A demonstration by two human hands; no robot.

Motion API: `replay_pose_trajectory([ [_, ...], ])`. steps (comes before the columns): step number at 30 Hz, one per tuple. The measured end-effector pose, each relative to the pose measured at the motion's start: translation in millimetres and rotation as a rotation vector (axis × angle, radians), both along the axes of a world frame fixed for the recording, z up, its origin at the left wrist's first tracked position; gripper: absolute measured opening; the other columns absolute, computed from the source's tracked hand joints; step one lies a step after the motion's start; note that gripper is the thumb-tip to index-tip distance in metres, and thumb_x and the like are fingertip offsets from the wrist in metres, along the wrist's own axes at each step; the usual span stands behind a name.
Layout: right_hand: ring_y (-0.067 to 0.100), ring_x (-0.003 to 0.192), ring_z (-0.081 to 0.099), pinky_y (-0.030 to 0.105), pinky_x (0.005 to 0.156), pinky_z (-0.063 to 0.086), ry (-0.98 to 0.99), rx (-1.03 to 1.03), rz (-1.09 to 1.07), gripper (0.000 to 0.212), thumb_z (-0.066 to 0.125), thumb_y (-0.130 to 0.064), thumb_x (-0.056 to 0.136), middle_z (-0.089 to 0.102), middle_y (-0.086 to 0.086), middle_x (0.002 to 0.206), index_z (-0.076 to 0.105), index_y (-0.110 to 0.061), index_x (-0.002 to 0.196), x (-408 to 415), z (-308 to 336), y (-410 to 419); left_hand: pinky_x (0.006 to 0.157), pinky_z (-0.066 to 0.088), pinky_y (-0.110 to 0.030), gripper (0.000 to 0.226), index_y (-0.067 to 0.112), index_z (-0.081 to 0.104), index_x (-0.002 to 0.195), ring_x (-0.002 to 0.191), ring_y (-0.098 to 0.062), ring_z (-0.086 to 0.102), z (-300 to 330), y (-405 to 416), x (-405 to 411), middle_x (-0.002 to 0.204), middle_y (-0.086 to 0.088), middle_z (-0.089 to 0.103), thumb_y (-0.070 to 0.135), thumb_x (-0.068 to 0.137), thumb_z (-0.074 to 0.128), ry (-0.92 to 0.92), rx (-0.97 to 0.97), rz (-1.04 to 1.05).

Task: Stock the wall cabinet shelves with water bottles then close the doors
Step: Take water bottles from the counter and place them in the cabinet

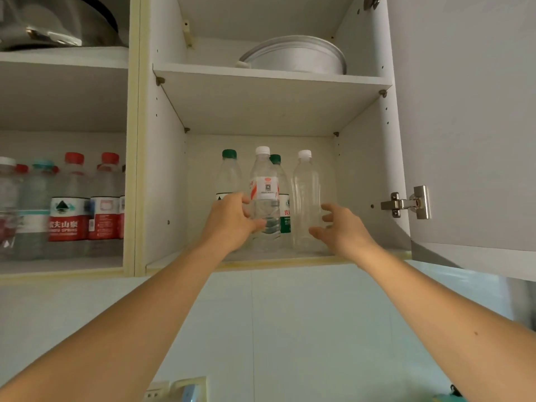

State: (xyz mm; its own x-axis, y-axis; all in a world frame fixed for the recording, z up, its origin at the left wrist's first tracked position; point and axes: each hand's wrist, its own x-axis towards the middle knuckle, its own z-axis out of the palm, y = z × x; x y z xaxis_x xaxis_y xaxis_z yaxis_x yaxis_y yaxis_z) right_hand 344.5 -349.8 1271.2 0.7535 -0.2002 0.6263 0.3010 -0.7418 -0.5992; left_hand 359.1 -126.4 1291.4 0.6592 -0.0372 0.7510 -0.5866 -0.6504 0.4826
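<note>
Left hand point(232, 220) grips the white-capped labelled bottle point(264, 198) low on its body; right hand point(338, 229) hangs slack-fingered just beside the clear unlabelled bottle point(307, 198), holding nothing. Both bottles stand upright on the lower shelf point(290, 258), two green-capped bottles point(229, 172) behind (left compartment already stocked). Step judged: placement — next, let go, withdraw, swing the open door point(470, 126) closed.

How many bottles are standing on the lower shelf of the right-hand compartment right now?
4: a green-capped bottle back left, an orange-labelled bottle in the left hand, a second green-capped one behind it, an unlabelled clear bottle rightmost. More may be hidden behind.
</note>
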Motion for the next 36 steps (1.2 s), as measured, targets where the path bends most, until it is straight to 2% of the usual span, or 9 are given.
replay_pose_trajectory([
  [7, 0.018, 0.101, 0.062, 0.028, 0.091, 0.048, -0.452, -0.160, 0.044, 0.031, 0.058, 0.002, 0.089, 0.063, 0.003, 0.113, 0.068, -0.010, 0.116, -50, -39, 9, 0.067, 0.046, -0.004, 0.024, 0.019, 0.067, 0.113, 0.082, 0.001, 0.063, -27, 5, -45, 0.095, 0.009, 0.067, 0.026, 0.091, 0.075, -0.227, -0.034, -0.137],
  [10, 0.015, 0.088, 0.061, 0.023, 0.083, 0.050, -0.586, -0.190, 0.131, 0.030, 0.056, 0.011, 0.083, 0.063, 0.002, 0.101, 0.070, -0.007, 0.103, -74, -69, 15, 0.070, 0.049, -0.009, 0.019, 0.023, 0.065, 0.109, 0.083, -0.002, 0.064, -60, 4, -65, 0.094, 0.009, 0.067, 0.019, 0.092, 0.073, -0.273, 0.008, -0.198],
  [12, 0.014, 0.085, 0.061, 0.019, 0.077, 0.050, -0.567, -0.197, 0.197, 0.028, 0.056, 0.011, 0.083, 0.064, 0.002, 0.099, 0.070, -0.006, 0.100, -84, -99, 18, 0.071, 0.051, -0.012, 0.020, 0.020, 0.066, 0.112, 0.086, -0.004, 0.064, -90, 4, -76, 0.095, 0.008, 0.066, 0.018, 0.093, 0.073, -0.254, 0.073, -0.240],
  [16, 0.007, 0.088, 0.062, 0.015, 0.073, 0.050, -0.332, -0.158, 0.278, 0.028, 0.056, 0.008, 0.087, 0.064, -0.003, 0.102, 0.071, -0.010, 0.102, -93, -171, 19, 0.073, 0.053, -0.016, 0.021, 0.016, 0.068, 0.112, 0.089, -0.006, 0.064, -158, 3, -89, 0.097, 0.010, 0.064, 0.021, 0.092, 0.074, -0.137, 0.165, -0.266],
  [23, 0.000, 0.089, 0.062, 0.007, 0.071, 0.046, 0.127, -0.019, 0.257, 0.028, 0.059, 0.001, 0.087, 0.070, -0.005, 0.100, 0.073, -0.015, 0.105, -102, -311, 12, 0.073, 0.054, -0.019, 0.025, 0.017, 0.068, 0.113, 0.089, -0.008, 0.065, -293, 8, -90, 0.102, 0.005, 0.065, 0.025, 0.091, 0.076, 0.257, 0.085, -0.239],
  [26, 0.005, 0.086, 0.066, 0.017, 0.083, 0.052, 0.325, -0.033, 0.268, 0.026, 0.065, -0.005, 0.088, 0.072, -0.003, 0.099, 0.073, -0.015, 0.110, -106, -364, 14, 0.075, 0.053, -0.019, 0.031, 0.022, 0.067, 0.115, 0.090, -0.006, 0.066, -359, 19, -85, 0.103, 0.009, 0.068, 0.038, 0.090, 0.075, 0.578, 0.138, -0.224],
  [30, 0.007, 0.093, 0.065, 0.016, 0.084, 0.049, 0.598, -0.044, 0.275, 0.028, 0.066, -0.016, 0.091, 0.071, -0.005, 0.105, 0.070, -0.019, 0.119, -112, -430, 24, 0.089, 0.057, -0.034, 0.046, 0.020, 0.062, 0.127, 0.103, -0.011, 0.064, -449, 34, -83, 0.118, 0.006, 0.065, 0.047, 0.091, 0.071, 0.946, 0.270, -0.194],
  [33, 0.013, 0.103, 0.065, 0.028, 0.093, 0.051, 0.790, -0.050, 0.280, 0.033, 0.064, -0.021, 0.094, 0.068, -0.005, 0.110, 0.066, -0.018, 0.127, -116, -472, 33, 0.095, 0.057, -0.038, 0.052, 0.016, 0.059, 0.134, 0.110, -0.017, 0.063, -503, 39, -83, 0.128, 0.002, 0.063, 0.045, 0.093, 0.070, 1.110, 0.228, -0.146],
  [36, 0.017, 0.109, 0.063, 0.028, 0.093, 0.049, 0.925, -0.083, 0.262, 0.042, 0.065, -0.029, 0.095, 0.067, 0.001, 0.120, 0.059, -0.015, 0.135, -118, -501, 40, 0.090, 0.053, -0.031, 0.052, 0.016, 0.060, 0.133, 0.106, -0.016, 0.063, -541, 37, -84, 0.128, -0.001, 0.065, 0.045, 0.092, 0.071, 1.195, 0.197, -0.122],
])
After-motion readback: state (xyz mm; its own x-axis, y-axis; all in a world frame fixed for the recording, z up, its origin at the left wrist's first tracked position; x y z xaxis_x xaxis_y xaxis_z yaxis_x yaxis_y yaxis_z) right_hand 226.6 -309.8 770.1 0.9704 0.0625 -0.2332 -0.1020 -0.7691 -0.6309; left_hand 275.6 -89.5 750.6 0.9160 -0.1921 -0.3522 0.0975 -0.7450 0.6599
